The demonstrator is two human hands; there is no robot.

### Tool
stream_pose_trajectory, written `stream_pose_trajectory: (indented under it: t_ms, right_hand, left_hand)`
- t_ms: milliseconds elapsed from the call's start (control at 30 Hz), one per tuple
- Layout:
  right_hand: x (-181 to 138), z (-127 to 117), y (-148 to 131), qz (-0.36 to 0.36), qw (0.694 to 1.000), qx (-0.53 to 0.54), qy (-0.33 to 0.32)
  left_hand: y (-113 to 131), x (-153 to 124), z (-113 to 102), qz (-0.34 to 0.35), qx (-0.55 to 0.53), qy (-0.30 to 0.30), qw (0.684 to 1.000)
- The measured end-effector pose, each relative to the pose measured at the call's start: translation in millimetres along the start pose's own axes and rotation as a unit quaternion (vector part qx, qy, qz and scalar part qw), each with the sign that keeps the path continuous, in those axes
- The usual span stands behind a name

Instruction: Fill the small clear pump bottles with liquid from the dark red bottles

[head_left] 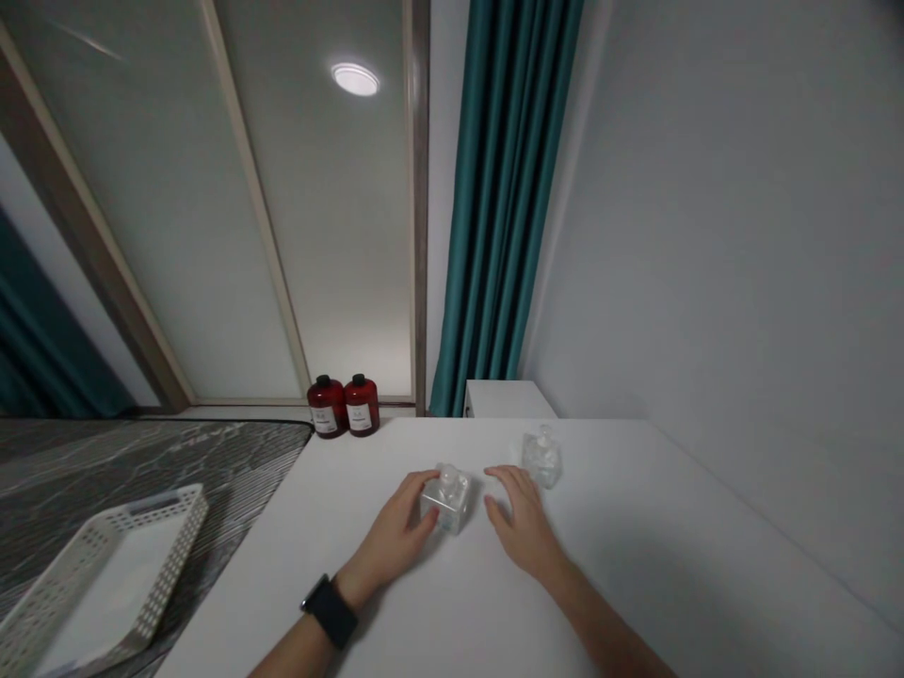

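Clear square bottle point(446, 499) is sitting upright mid-way across the white table point(636, 565), right in front of you. Your left hand point(395, 541) is curling its fingers against the bottle's left side, though I can't tell if you're really gripping it. Your right hand point(523, 527) is lying flat just beside it, fingers loosely together, not touching. A second clear bottle point(541, 459) is standing just past those fingertips. Two dark red bottles point(327, 407) are sitting by the far left corner, and a white perforated tray point(169, 565) is lying off left.
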State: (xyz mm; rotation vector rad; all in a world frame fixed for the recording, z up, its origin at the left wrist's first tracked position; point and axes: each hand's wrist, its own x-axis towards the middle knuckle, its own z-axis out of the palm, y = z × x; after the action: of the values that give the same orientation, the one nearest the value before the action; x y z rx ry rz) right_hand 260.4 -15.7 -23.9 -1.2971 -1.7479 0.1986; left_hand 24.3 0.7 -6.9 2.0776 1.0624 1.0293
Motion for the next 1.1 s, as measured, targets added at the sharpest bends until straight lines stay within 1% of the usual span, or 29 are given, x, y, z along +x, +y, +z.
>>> stream_pose_trajectory:
  t_ms: [100, 167, 233, 333, 400, 467, 533, 633, 733, 800, 967, 1100]
  right_hand:
    - [-1.4, 6.2, -9.1, -0.028, 0.993, 0.004, -0.115]
    - [0.4, 9.3, -9.5, -0.026, 0.985, 0.017, -0.168]
    - [3.5, 11.4, -8.7, -0.017, 0.978, 0.028, -0.205]
    - [7.6, 12.1, -9.6, -0.006, 0.974, 0.02, -0.226]
    - [8.7, 11.7, -12.0, -0.01, 0.974, -0.007, -0.226]
    - [8.5, 10.5, -14.1, -0.024, 0.973, -0.044, -0.225]
    - [7.7, 8.1, -13.4, -0.043, 0.971, -0.084, -0.218]
    - [7.6, 1.2, -4.7, -0.066, 0.969, -0.155, -0.179]
    - [9.2, -6.7, 9.1, -0.066, 0.965, -0.217, -0.13]
    - [10.4, -10.0, 17.1, -0.06, 0.965, -0.232, -0.106]
    - [16.4, -13.5, 33.4, -0.041, 0.975, -0.208, -0.068]
    - [24.8, -22.8, 48.8, -0.023, 0.978, -0.198, -0.058]
  left_hand:
    - [-2.5, 1.7, -1.0, -0.01, -0.043, -0.022, 0.999]
    - [-3.6, 2.3, -1.3, -0.015, -0.071, -0.046, 0.996]
    - [-4.9, 2.2, -1.2, -0.026, -0.093, -0.063, 0.993]
    - [-6.5, 1.1, 0.2, -0.037, -0.09, -0.076, 0.992]
    - [-6.3, 0.5, 2.3, -0.021, -0.046, -0.07, 0.996]
    - [-5.0, 0.2, 5.0, 0.006, 0.017, -0.038, 0.999]
    - [-3.3, 0.1, 7.6, 0.019, 0.071, 0.001, 0.997]
    - [-2.0, -0.3, 9.8, 0.017, 0.11, 0.024, 0.993]
    - [-1.8, -0.7, 9.5, 0.014, 0.116, 0.019, 0.993]
    - [-1.3, -0.5, 8.4, 0.013, 0.114, 0.014, 0.993]
    - [1.1, 0.3, 5.6, 0.003, 0.102, 0.005, 0.995]
    - [-0.4, 0.0, 6.3, 0.006, 0.085, 0.014, 0.996]
